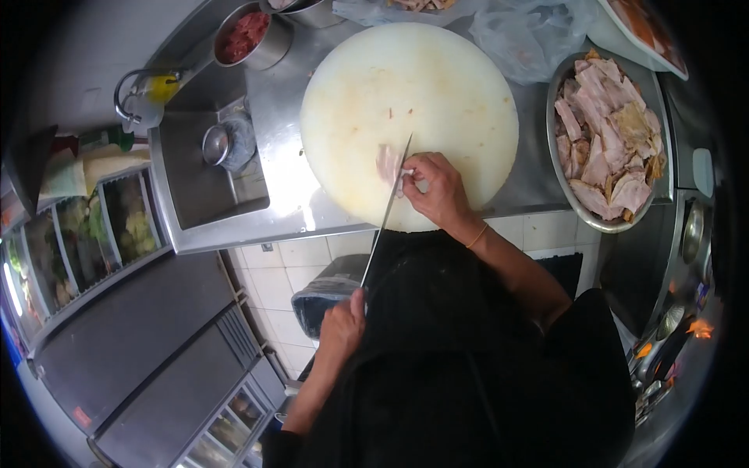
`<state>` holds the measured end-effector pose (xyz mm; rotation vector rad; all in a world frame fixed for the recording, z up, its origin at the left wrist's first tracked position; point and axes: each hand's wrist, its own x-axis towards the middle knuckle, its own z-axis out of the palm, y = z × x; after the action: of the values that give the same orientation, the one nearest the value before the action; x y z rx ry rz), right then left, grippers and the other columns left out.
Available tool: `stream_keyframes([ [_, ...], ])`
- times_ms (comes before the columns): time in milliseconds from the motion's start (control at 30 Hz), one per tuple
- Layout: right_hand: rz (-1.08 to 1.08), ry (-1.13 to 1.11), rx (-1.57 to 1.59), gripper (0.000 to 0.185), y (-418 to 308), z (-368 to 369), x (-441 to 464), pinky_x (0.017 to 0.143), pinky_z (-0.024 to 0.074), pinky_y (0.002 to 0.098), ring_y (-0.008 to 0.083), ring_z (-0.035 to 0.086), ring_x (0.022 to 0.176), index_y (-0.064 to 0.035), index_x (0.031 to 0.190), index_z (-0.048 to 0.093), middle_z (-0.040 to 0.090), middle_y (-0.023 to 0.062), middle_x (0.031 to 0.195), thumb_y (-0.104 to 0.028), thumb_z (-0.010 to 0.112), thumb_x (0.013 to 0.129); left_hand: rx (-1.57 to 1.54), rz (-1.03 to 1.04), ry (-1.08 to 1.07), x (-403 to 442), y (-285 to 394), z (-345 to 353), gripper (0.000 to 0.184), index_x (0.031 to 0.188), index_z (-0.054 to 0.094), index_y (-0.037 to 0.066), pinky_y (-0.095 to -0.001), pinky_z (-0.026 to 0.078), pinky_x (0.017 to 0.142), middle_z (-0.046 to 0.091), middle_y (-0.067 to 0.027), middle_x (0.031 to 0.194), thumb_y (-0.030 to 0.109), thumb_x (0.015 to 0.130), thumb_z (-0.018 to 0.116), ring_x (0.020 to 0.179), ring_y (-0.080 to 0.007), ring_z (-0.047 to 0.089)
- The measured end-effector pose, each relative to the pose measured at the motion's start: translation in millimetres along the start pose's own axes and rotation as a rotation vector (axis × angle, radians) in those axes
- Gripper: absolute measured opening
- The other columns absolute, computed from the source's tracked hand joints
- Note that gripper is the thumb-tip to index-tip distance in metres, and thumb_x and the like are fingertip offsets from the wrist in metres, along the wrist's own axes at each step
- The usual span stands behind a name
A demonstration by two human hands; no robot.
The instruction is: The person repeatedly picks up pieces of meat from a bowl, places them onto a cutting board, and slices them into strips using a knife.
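A large round white cutting board lies on the steel counter. My left hand is closed around the near end of a long thin knife, whose blade runs up over the board's front edge. The tip rests above the board's middle. A small pale pink slice of meat lies just left of the blade. Close to the blade's right side, my right hand has its fingers bent and pressed together on a small pale piece, partly hidden by the fingers. Small reddish scraps dot the board.
An oval metal tray heaped with sliced meat stands at right, beside a plastic bag. Left are a sink and a metal pot of red meat. A dark bin stands below the counter edge.
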<state>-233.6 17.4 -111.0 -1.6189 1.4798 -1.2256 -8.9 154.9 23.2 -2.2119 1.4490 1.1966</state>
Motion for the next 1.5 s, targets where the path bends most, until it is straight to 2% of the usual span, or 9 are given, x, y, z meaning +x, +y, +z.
stream_keyframes([
  [200, 0.016, -0.014, 0.024, 0.015, -2.7, -6.7, -0.1, 0.075, 0.0539, 0.0384, 0.0268, 0.065, 0.081, -0.0024, 0.095, 0.064, 0.065, 0.0106, 0.088, 0.001, 0.071, 0.082, -0.074, 0.051, 0.056, -7.6, 21.2, -16.8, 0.063, 0.091, 0.068, -0.004, -0.0611, 0.047, 0.081, 0.066, -0.0358, 0.086, 0.046, 0.110, 0.037, 0.093, -0.0570, 0.062],
  [500, 0.014, 0.005, 0.028, 0.012, -0.8, -4.4, -3.3, 0.074, 0.0540, 0.0392, 0.0275, 0.065, 0.082, -0.0024, 0.094, 0.064, 0.065, 0.0107, 0.088, 0.000, 0.070, 0.083, 0.020, 0.015, 0.023, -16.0, -15.9, 4.0, 0.063, 0.088, 0.068, -0.005, -0.0624, 0.047, 0.078, 0.066, -0.0352, 0.086, 0.047, 0.110, 0.038, 0.087, -0.0582, 0.062],
  [633, -0.028, -0.033, -0.007, 0.010, -2.4, -9.4, -0.9, 0.074, 0.0538, 0.0399, 0.0290, 0.064, 0.082, -0.0020, 0.094, 0.064, 0.066, 0.0115, 0.089, -0.001, 0.070, 0.086, -0.003, 0.056, 0.025, 7.9, 16.5, -10.0, 0.064, 0.088, 0.068, -0.005, -0.0615, 0.047, 0.079, 0.066, -0.0360, 0.086, 0.047, 0.110, 0.038, 0.089, -0.0581, 0.062],
  [733, 0.040, -0.040, 0.031, 0.010, -1.2, -12.3, -4.4, 0.074, 0.0533, 0.0404, 0.0295, 0.064, 0.082, -0.0018, 0.094, 0.064, 0.066, 0.0118, 0.087, -0.001, 0.070, 0.086, -0.077, 0.090, 0.101, -1.0, 21.3, -14.1, 0.066, 0.088, 0.068, -0.006, -0.0606, 0.047, 0.081, 0.066, -0.0366, 0.087, 0.048, 0.110, 0.037, 0.091, -0.0580, 0.062],
  [1033, -0.035, 0.021, 0.015, 0.012, -1.8, -9.4, -6.1, 0.072, 0.0531, 0.0409, 0.0303, 0.064, 0.080, -0.0014, 0.094, 0.064, 0.066, 0.0109, 0.087, 0.001, 0.071, 0.085, -0.012, -0.035, -0.004, -30.1, -10.4, -10.6, 0.067, 0.091, 0.068, -0.007, -0.0612, 0.047, 0.083, 0.066, -0.0368, 0.087, 0.050, 0.109, 0.036, 0.092, -0.0577, 0.062],
  [1133, -0.043, -0.028, -0.061, 0.014, 5.7, -9.7, -7.5, 0.073, 0.0578, 0.0347, 0.0258, 0.069, 0.077, 0.0006, 0.099, 0.066, 0.068, 0.0140, 0.094, 0.004, 0.071, 0.086, 0.017, 0.025, -0.034, -6.6, -4.2, -1.0, 0.067, 0.092, 0.069, -0.006, -0.0612, 0.047, 0.084, 0.066, -0.0369, 0.088, 0.050, 0.109, 0.037, 0.092, -0.0576, 0.062],
  [1233, -0.003, -0.039, 0.036, 0.018, -1.9, -13.8, -7.3, 0.075, 0.0587, 0.0342, 0.0251, 0.068, 0.079, 0.0001, 0.101, 0.065, 0.068, 0.0131, 0.097, 0.004, 0.071, 0.085, 0.025, 0.065, 0.006, 12.7, 12.2, -1.3, 0.068, 0.094, 0.070, -0.006, -0.0608, 0.048, 0.084, 0.066, -0.0371, 0.090, 0.051, 0.109, 0.037, 0.091, -0.0590, 0.061],
  [1333, 0.012, -0.062, 0.001, 0.020, -7.1, -13.7, -6.0, 0.071, 0.0554, 0.0375, 0.0289, 0.066, 0.083, -0.0017, 0.103, 0.063, 0.066, 0.0131, 0.097, 0.002, 0.069, 0.084, 0.013, 0.066, 0.129, 9.6, 21.4, -8.2, 0.069, 0.095, 0.071, -0.006, -0.0609, 0.048, 0.083, 0.067, -0.0366, 0.090, 0.054, 0.108, 0.038, 0.089, -0.0601, 0.062],
  [1500, 0.055, 0.051, 0.083, 0.025, 5.0, 6.0, 12.3, 0.078, 0.0550, 0.0409, 0.0297, 0.065, 0.088, -0.0033, 0.106, 0.062, 0.065, 0.0124, 0.100, 0.004, 0.067, 0.083, 0.042, 0.032, 0.251, 8.8, 7.3, -12.1, 0.071, 0.092, 0.065, -0.007, -0.0600, 0.050, 0.080, 0.066, -0.0378, 0.083, 0.058, 0.105, 0.042, 0.084, -0.0581, 0.064],
])
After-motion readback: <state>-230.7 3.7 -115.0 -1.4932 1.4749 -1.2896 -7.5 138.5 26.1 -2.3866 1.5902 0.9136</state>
